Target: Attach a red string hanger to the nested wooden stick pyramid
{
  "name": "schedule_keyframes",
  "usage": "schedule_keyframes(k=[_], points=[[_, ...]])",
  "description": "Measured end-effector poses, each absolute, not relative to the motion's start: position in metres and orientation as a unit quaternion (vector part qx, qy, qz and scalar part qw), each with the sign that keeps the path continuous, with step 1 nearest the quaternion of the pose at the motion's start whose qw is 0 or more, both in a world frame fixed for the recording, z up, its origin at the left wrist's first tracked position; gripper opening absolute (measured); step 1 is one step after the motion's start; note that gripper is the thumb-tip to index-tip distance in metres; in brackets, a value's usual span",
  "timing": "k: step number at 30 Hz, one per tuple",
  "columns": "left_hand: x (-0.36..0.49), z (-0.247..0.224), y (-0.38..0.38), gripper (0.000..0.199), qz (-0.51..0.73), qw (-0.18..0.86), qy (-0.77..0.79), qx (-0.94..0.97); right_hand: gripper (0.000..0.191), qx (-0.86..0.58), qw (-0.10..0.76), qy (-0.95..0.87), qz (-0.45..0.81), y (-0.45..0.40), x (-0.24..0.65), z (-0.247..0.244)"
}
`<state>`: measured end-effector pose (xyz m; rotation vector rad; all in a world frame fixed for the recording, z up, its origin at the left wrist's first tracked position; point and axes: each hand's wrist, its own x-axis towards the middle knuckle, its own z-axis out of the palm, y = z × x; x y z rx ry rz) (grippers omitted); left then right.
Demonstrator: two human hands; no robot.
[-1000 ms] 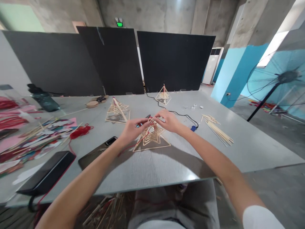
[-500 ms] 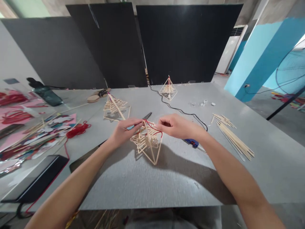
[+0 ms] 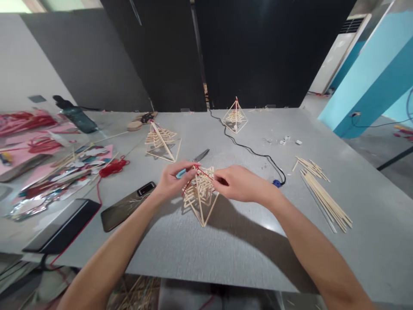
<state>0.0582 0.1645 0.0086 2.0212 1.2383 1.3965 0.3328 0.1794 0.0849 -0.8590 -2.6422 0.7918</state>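
On the grey table in front of me stands a pyramid of thin wooden sticks [image 3: 202, 196], with layered sticks inside and one corner towards me. My left hand [image 3: 177, 177] pinches its tip, where red yarn [image 3: 205, 173] is wound. To the right, my right hand [image 3: 235, 182] is closed on the yarn, which runs taut from the tip to its fingers. Another bit of yarn hangs at the pyramid's left side. Scissors [image 3: 200, 155] lie just behind, their blue handle partly hidden by my left hand.
Two more stick pyramids stand farther back, one at left [image 3: 161, 140] and one at centre [image 3: 235, 117]. Loose sticks [image 3: 325, 198] lie right, near a black cable [image 3: 248, 148]. A phone [image 3: 124, 209], red yarn ball [image 3: 114, 167], black case [image 3: 64, 226] and bottle [image 3: 77, 116] are left.
My right hand has drawn the yarn straight, and its loose loop at the right is gone. The pyramid has turned slightly. My view has shifted, showing more of the phone.
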Motion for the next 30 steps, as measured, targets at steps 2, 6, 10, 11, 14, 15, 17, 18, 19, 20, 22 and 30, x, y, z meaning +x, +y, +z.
schedule_keyframes(k=[2, 6, 10, 11, 14, 15, 17, 18, 19, 20, 22, 30], points=[[0.062, 0.007, 0.165, 0.044, 0.506, 0.214, 0.451, 0.703, 0.027, -0.296, 0.129, -0.907, 0.269, 0.182, 0.336, 0.089], [0.063, 0.001, 0.166, 0.053, 0.518, 0.256, 0.462, 0.673, 0.029, -0.292, 0.124, -0.913, 0.257, 0.183, 0.341, 0.1], [0.06, -0.013, 0.168, 0.053, 0.539, 0.274, 0.46, 0.65, 0.032, -0.294, 0.104, -0.921, 0.235, 0.182, 0.341, 0.105], [0.059, -0.016, 0.169, 0.052, 0.541, 0.279, 0.459, 0.647, 0.032, -0.294, 0.099, -0.921, 0.235, 0.181, 0.341, 0.105], [0.056, -0.022, 0.17, 0.05, 0.54, 0.294, 0.455, 0.644, 0.032, -0.288, 0.086, -0.924, 0.238, 0.181, 0.342, 0.103], [0.056, -0.023, 0.17, 0.049, 0.54, 0.296, 0.454, 0.644, 0.032, -0.286, 0.082, -0.924, 0.238, 0.182, 0.343, 0.102], [0.057, -0.024, 0.17, 0.051, 0.539, 0.295, 0.456, 0.643, 0.033, -0.286, 0.078, -0.926, 0.235, 0.182, 0.345, 0.102], [0.057, -0.024, 0.17, 0.051, 0.539, 0.293, 0.459, 0.643, 0.034, -0.286, 0.078, -0.926, 0.234, 0.182, 0.347, 0.103], [0.057, -0.023, 0.171, 0.052, 0.538, 0.29, 0.462, 0.643, 0.035, -0.286, 0.079, -0.925, 0.235, 0.182, 0.348, 0.104], [0.058, -0.023, 0.171, 0.052, 0.539, 0.288, 0.463, 0.642, 0.035, -0.288, 0.082, -0.924, 0.236, 0.182, 0.35, 0.105], [0.06, -0.022, 0.171, 0.053, 0.541, 0.289, 0.46, 0.642, 0.036, -0.293, 0.088, -0.921, 0.241, 0.18, 0.352, 0.109], [0.067, -0.014, 0.166, 0.055, 0.543, 0.269, 0.46, 0.648, 0.032, -0.268, 0.072, -0.931, 0.236, 0.152, 0.331, 0.104]])
